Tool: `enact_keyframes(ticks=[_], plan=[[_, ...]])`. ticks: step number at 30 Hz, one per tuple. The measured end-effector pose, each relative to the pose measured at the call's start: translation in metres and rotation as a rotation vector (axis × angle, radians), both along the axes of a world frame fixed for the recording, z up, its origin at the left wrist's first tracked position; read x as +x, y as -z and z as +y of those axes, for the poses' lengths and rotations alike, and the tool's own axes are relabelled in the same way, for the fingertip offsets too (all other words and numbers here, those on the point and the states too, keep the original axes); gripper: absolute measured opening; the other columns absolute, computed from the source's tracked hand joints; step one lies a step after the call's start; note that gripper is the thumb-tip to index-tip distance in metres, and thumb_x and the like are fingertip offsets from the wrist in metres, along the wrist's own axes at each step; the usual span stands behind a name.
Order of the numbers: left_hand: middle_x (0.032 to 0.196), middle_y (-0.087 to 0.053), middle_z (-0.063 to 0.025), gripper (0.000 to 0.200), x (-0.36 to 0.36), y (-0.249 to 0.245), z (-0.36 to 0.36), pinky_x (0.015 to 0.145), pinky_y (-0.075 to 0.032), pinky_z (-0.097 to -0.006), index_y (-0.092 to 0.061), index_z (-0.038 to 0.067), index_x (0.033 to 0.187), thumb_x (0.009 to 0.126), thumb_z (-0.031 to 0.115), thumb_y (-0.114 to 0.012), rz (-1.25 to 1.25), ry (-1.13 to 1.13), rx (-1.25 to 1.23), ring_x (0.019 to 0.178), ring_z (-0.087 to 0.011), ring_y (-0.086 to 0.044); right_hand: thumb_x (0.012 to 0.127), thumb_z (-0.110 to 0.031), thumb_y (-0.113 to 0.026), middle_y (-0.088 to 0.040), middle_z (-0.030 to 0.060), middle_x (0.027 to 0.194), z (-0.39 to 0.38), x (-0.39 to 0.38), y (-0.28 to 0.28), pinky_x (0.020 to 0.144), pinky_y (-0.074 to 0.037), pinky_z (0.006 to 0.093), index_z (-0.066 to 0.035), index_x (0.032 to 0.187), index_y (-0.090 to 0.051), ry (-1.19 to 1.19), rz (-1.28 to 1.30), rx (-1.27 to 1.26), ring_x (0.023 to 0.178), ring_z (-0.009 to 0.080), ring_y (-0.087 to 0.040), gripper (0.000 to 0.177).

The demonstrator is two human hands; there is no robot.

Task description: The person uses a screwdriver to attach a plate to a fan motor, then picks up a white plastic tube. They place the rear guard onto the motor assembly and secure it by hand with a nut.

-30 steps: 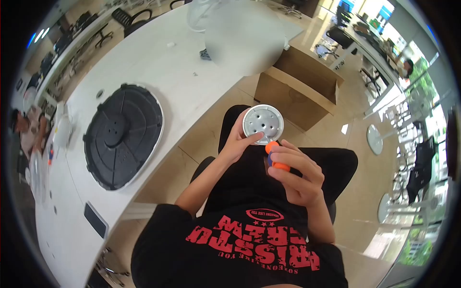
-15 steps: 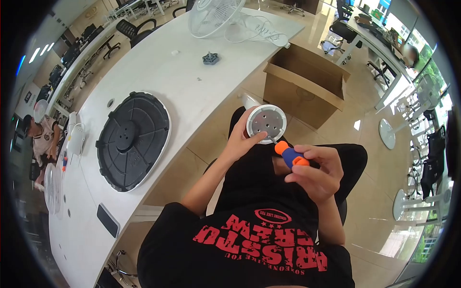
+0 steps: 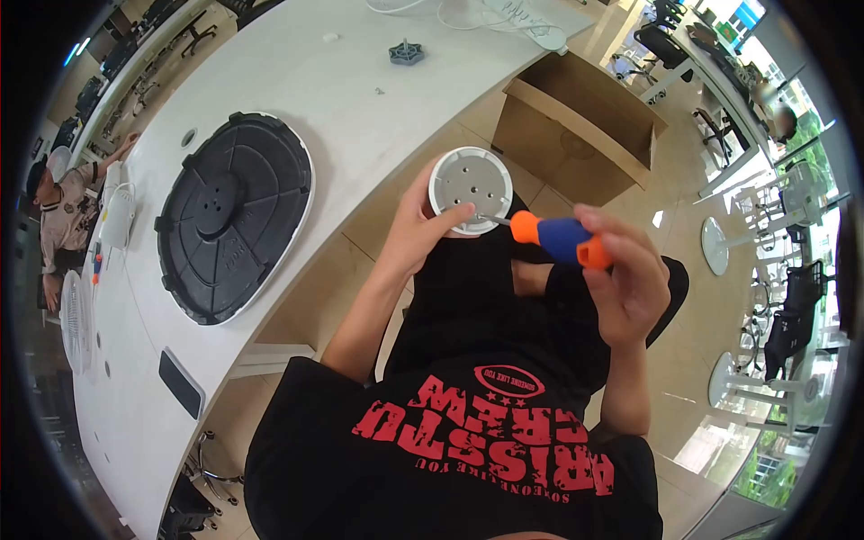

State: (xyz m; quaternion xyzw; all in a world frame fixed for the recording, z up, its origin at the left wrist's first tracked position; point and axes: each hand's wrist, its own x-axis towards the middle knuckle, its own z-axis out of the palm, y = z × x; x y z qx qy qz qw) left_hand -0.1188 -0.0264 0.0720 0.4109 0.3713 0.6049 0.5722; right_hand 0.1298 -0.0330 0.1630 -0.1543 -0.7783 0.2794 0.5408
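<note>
A white cylindrical part with a round grey end plate faces up over my lap, with several small holes in the plate. My left hand wraps round its left side, the thumb pressing on the plate near its lower edge. In my right hand is an orange and blue screwdriver, held by the rear of its handle. The screwdriver's metal tip reaches the plate right beside my left thumb. Whether the tip sits in a screw is too small to tell.
On the white table lie a black round base, a grey knob and a phone. An open cardboard box stands beyond my knees. Another person sits at the far left.
The view has tilted down and shifted. The white part has turned a little and is nearer the table side; the screwdriver lies more level, its tip still at the plate.
</note>
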Motion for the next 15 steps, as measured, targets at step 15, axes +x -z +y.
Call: enact_keyframes(ticks=[15], plan=[[0.137, -0.058, -0.0144, 0.069, -0.028, 0.079, 0.004, 0.080, -0.068, -0.0440, -0.040, 0.005, 0.153, 0.091, 0.005, -0.072, -0.186, -0.219, -0.090, 0.120, -0.0266, -0.065, 0.090, 0.007, -0.069, -0.064, 0.0155, 0.122, 0.061, -0.097, 0.027, 0.095, -0.056, 0.0316, 0.002, 0.126, -0.067, -0.131, -0.057, -0.267, 0.112, 0.0235, -0.067, 0.037]])
